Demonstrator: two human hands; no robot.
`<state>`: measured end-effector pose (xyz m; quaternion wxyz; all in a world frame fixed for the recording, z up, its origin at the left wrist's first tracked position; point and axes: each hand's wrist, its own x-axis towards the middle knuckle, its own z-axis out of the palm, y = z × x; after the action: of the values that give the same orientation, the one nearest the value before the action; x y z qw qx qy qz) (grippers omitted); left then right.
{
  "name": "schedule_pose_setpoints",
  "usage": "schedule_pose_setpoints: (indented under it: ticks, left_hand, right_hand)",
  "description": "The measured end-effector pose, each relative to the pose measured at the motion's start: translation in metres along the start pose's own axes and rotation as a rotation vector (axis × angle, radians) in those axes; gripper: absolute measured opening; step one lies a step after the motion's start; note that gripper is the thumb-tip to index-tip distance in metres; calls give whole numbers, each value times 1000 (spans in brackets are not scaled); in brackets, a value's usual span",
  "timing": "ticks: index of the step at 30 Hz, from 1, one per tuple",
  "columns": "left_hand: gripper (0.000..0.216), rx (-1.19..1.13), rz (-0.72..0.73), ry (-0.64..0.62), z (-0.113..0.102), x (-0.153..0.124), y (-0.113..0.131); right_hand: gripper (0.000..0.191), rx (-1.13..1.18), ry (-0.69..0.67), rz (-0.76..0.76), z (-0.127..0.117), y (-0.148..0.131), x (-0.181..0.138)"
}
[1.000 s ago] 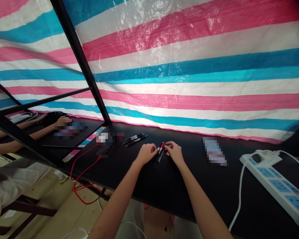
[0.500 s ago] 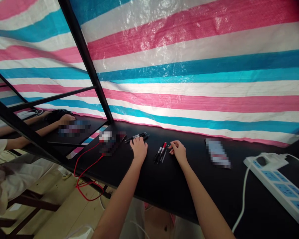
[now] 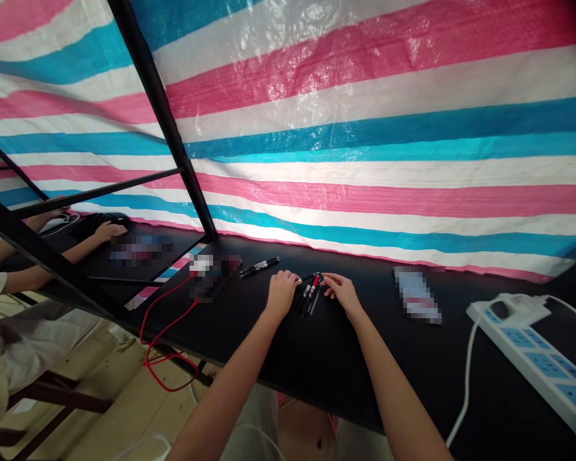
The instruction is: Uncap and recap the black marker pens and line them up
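Note:
My left hand [image 3: 282,293] rests on the black table [image 3: 317,358] with its fingers curled round one end of a black pen [image 3: 308,277]. From the right, my right hand [image 3: 342,291] pinches the pen's other end with bent fingers. Between the hands, just below that pen, lies a small row of pens [image 3: 310,296], one with a red cap. Two more black pens [image 3: 260,266] lie to the left, near the back edge, apart from both hands.
A white power strip [image 3: 532,358] with its cable lies at the right. A blurred packet [image 3: 417,294] sits right of my hands, and a blurred item [image 3: 211,274] with red wires [image 3: 163,339] sits left. A black frame post [image 3: 173,141] and a striped tarp [image 3: 365,128] stand behind. Another person's arms [image 3: 77,246] rest far left.
My left hand reached left to the black pens, then came back beside the row with one pen. The far group now holds two pens. My right hand stayed put.

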<state>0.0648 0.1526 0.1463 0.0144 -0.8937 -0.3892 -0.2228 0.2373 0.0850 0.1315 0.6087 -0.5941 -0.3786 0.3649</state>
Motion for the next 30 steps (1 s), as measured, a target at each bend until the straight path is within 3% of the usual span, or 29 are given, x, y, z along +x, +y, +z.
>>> schedule_pose_setpoints:
  ticks: [5, 10, 19, 25, 30]
  left_hand:
    - [20, -78, 109, 42, -7, -2, 10]
    - [18, -108, 156, 53, -10, -2, 10]
    - [14, -147, 64, 58, -14, -2, 3]
    - [18, -187, 66, -10, -17, -1, 4]
    - [21, -188, -23, -12, -21, 1, 3]
  right_hand:
    - [38, 1, -49, -2, -1, -6, -2]
    - [33, 39, 16, -27, 5, -11, -7]
    - [39, 222, 454, -66, -14, -12, -4]
    - [42, 285, 448, -18, -29, -19, -7]
    - [44, 174, 444, -55, -35, -15, -6]
